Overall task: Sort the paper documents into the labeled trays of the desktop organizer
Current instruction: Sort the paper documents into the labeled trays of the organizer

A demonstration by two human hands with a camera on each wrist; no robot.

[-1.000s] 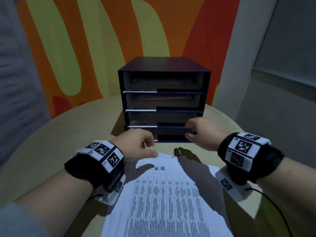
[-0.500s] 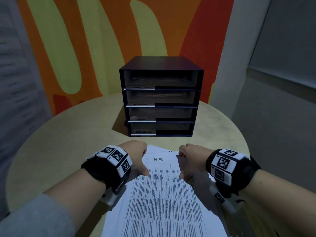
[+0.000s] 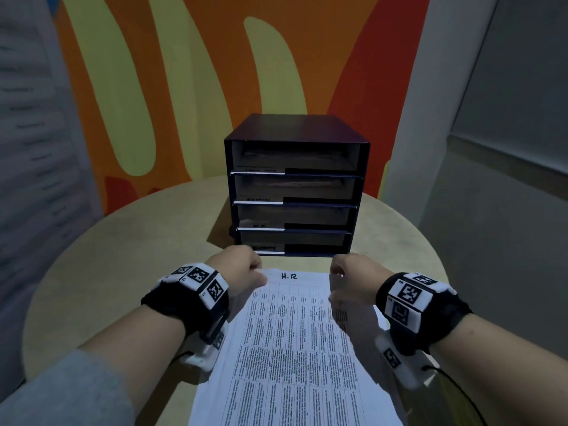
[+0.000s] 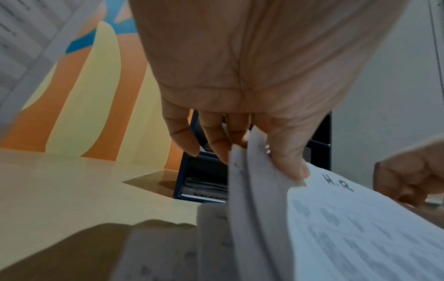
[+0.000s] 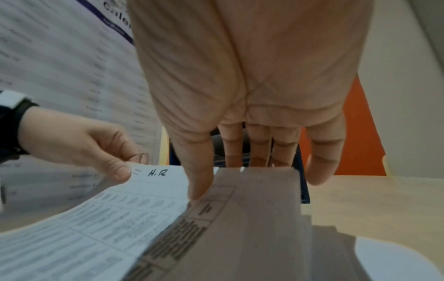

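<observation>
**Two hands, one H.R sheet lifted from the pile**

Two far corners of the white printed paper sheet marked "H.R" (image 3: 289,305) are held: the left hand (image 3: 238,273) pinches the far-left corner between thumb and fingers, and the right hand (image 3: 353,279) grips the far-right corner with the thumb on top and fingers beneath. This hold appears chosen so that the thin sheet stays flat and is peeled from the stack of white paper documents (image 5: 321,233) lying under it on the round beige desk (image 3: 129,256).

The sheet's long axis runs near to far, its headed edge pointed at the dark four-tray desktop organizer (image 3: 295,195) just beyond the hands. That heading suits a straight feed into a tray mouth. The tray labelled "H.R" (image 3: 261,226), third from the top, is judged the target; the lift has barely begun.
</observation>
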